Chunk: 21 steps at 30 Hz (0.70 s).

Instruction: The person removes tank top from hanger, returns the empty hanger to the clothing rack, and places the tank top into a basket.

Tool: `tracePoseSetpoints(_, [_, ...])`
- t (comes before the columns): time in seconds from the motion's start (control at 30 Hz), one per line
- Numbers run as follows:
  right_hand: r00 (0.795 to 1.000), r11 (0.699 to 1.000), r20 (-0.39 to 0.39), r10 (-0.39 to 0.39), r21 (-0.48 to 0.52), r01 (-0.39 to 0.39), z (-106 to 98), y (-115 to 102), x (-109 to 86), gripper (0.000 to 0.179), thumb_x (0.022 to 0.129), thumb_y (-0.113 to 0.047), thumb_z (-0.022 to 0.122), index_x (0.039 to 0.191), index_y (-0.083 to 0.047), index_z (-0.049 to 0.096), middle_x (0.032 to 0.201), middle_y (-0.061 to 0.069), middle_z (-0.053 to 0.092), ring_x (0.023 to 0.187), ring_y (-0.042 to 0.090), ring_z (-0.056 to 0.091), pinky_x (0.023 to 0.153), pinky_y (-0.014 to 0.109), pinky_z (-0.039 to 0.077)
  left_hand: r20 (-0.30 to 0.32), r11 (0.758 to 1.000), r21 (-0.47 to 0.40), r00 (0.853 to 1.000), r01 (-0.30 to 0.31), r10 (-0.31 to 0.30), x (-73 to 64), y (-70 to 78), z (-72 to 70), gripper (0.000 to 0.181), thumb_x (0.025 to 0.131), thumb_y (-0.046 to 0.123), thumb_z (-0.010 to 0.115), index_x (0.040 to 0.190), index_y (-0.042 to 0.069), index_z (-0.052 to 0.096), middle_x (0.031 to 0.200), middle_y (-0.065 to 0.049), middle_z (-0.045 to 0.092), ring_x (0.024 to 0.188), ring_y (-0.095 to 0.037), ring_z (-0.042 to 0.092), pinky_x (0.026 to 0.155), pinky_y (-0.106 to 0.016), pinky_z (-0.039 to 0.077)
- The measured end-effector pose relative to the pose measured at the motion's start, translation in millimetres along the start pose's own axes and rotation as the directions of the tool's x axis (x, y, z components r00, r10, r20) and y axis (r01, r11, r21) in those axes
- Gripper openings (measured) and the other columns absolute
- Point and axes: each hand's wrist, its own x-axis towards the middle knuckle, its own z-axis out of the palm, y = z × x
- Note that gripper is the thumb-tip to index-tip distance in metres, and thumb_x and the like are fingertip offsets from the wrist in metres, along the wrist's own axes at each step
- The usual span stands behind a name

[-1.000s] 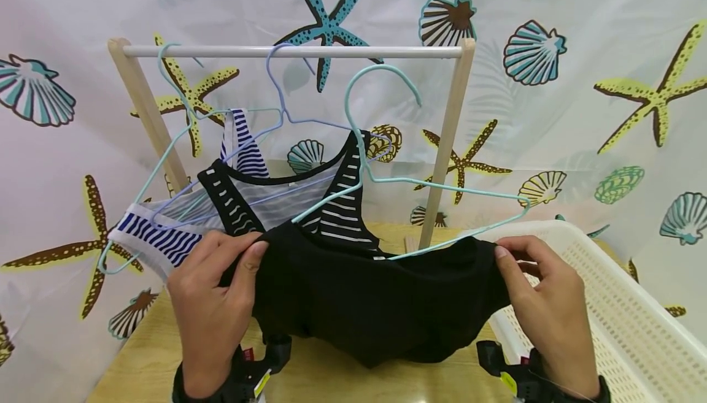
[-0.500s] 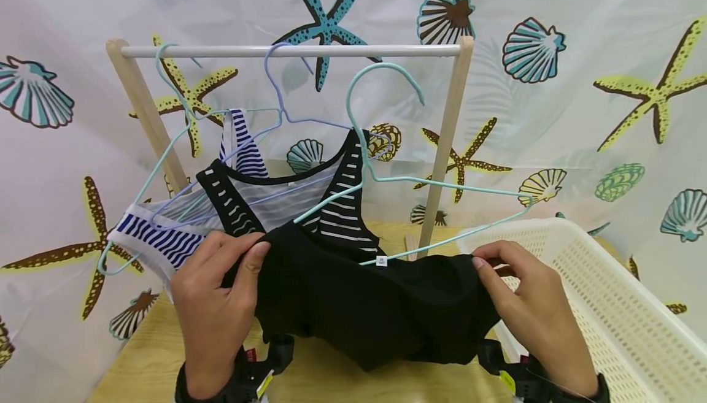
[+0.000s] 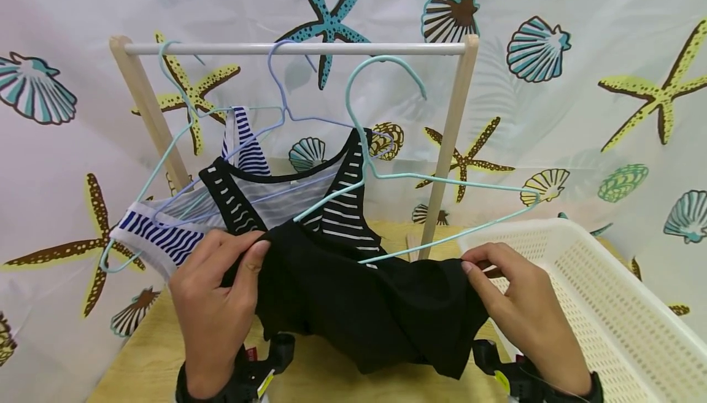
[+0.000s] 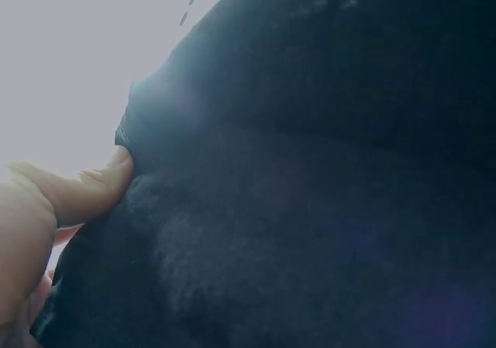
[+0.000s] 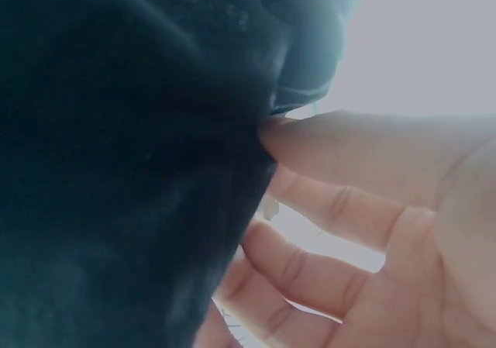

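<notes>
You pinch the black garment (image 3: 342,311) by its upper edge, left hand (image 3: 215,299) and right hand (image 3: 521,305) apart above the desk (image 3: 138,354), apparently keeping it spread for the mint hanger (image 3: 409,175), whose left part the cloth hides, right end bare

Behind a light wood-grain table (image 3: 143,354), a whitish sheet (image 3: 580,121) with starfish and shell prints (image 3: 538,49), perhaps a curtain.
</notes>
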Motion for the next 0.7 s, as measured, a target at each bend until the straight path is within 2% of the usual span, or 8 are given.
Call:
tracePoseSetpoints(0.23, [0.999,0.999,0.001,-0.035,-0.008,0.035,3,-2,3.1,0.014,0.088,-0.010,0.070,0.095,-0.021,0.068,0.094,-0.011,0.065,0.082,0.007,0.060,0.063,0.027,0.046,-0.005,1.000,-0.009,1.000,0.019,-0.019,0.5,1.2,-1.3,0.016,0.078,-0.006,0.075,0.093,0.000,0.075,0.073,-0.008,0.057,0.069,-0.014,0.046,0.060,-0.018,0.033])
tracePoseSetpoints(0.53, [0.998,0.998,0.007,-0.066,-0.017,0.066,8,-6,4.1,0.015,0.087,-0.008,0.070,0.093,-0.022,0.068,0.090,-0.014,0.063,0.080,0.006,0.059,0.063,0.025,0.043,-0.025,1.000,0.006,1.000,-0.002,0.002,0.2,1.2,-0.6,0.020,0.074,-0.010,0.076,0.091,0.000,0.075,0.072,-0.007,0.057,0.068,-0.010,0.044,0.060,-0.020,0.029])
tracePoseSetpoints(0.7, [0.997,0.998,0.035,-0.062,-0.013,0.062,12,-10,4.9,0.015,0.087,-0.008,0.071,0.093,-0.021,0.068,0.088,-0.013,0.062,0.079,0.005,0.058,0.064,0.026,0.045,-0.029,1.000,-0.002,1.000,-0.010,0.010,0.6,1.6,-0.7,0.020,0.074,-0.010,0.076,0.091,-0.001,0.075,0.071,-0.007,0.056,0.067,-0.010,0.043,0.060,-0.019,0.029])
